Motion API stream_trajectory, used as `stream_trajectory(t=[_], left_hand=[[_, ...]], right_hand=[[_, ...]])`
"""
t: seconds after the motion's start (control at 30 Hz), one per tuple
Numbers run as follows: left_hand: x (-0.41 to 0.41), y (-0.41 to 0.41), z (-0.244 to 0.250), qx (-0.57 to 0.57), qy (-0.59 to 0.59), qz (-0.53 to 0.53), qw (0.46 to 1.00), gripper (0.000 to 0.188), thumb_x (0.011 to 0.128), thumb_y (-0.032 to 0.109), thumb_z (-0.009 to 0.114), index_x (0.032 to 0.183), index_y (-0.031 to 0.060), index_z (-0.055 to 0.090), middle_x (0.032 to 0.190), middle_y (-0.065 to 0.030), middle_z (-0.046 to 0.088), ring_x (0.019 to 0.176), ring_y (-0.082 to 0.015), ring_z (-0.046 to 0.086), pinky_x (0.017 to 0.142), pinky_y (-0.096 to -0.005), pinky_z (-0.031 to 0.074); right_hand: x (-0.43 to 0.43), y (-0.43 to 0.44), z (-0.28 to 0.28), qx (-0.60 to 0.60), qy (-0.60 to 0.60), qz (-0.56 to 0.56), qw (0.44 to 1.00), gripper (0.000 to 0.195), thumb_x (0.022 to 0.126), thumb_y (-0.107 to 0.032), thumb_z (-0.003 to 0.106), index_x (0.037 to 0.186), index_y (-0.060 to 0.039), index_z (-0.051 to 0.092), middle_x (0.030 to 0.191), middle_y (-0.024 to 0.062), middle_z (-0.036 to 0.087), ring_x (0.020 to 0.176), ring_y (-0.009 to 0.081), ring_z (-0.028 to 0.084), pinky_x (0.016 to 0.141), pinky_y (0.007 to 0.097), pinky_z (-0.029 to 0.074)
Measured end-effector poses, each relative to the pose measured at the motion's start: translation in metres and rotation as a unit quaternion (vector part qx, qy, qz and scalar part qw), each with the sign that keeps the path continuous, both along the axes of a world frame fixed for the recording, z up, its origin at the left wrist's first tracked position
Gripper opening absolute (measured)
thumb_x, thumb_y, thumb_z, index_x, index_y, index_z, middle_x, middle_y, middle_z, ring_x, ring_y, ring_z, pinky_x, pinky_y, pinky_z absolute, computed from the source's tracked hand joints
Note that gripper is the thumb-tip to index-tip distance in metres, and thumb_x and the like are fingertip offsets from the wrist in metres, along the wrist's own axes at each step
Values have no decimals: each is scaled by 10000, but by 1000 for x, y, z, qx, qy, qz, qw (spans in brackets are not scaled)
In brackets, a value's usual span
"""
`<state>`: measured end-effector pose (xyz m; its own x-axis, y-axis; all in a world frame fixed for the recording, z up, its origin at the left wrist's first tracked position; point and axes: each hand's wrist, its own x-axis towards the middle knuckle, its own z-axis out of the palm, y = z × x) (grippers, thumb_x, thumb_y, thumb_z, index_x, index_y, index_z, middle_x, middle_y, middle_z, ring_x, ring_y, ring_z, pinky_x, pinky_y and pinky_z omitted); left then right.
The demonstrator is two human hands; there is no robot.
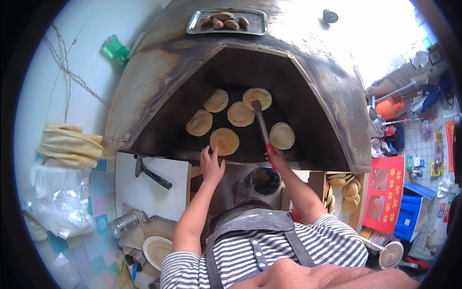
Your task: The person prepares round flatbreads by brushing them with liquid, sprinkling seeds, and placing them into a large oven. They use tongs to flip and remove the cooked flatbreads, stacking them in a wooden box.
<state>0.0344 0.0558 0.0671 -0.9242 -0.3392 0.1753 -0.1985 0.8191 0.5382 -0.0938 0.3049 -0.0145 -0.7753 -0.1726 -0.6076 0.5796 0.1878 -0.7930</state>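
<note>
Several round flatbreads lie on the dark griddle plate (249,144) inside a metal oven hood. My right hand (275,159) grips the red handle of a long metal spatula (263,126). The slotted head rests on or just over the flatbread at the back (261,96). Near the front edge, my left hand (212,167) has its fingers spread, and the fingertips reach the lower rim of the front flatbread (224,141); whether they touch it I cannot tell. Another flatbread (282,136) lies right of the spatula's shaft.
Sweet potatoes fill part of a metal tray (227,30) on the oven top. A black-handled scraper (155,177) lies on the white board at left. Stacked flatbreads (350,191) stand in a wooden box at right. A dark bucket (265,182) sits below the oven edge.
</note>
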Motion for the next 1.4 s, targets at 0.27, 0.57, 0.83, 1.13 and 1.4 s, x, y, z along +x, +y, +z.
stream_trajectory(t=[0.27,0.57,0.83,1.13,1.4], left_hand=[[162,4,25,90,-45,154,983,398,725,105,602,1105,32,507,1177,-179,400,1101,-359,368,932,-443,314],[260,-8,32,96,23,323,941,342,763,113,565,1088,22,514,1165,-178,418,1067,-342,414,909,-420,345],[363,-14,67,54,117,419,899,358,743,74,580,1093,47,509,1092,-169,480,1032,-330,455,880,-399,379],[641,98,105,-73,55,782,616,398,710,68,583,1098,27,503,1115,-174,477,1066,-347,425,905,-414,358],[840,363,1,62,-155,982,86,463,824,235,504,1199,-15,397,1123,-254,460,1029,-376,472,861,-433,401]], right_hand=[[-141,15,-19,16,-6,152,988,242,875,-291,503,995,-87,556,687,21,564,503,92,508,442,233,424],[8,-11,32,56,111,86,989,320,854,-324,531,1023,-52,550,656,14,542,505,90,495,435,212,382],[215,-222,103,39,408,508,758,472,804,-249,584,1200,-30,449,1070,151,532,988,267,497,863,360,386],[274,-373,34,232,611,410,636,528,745,-505,569,1087,-103,546,1013,163,521,902,329,499,737,420,417],[448,-383,127,-144,613,706,324,554,747,-171,621,1255,-81,418,749,102,526,702,263,520,652,360,435]])
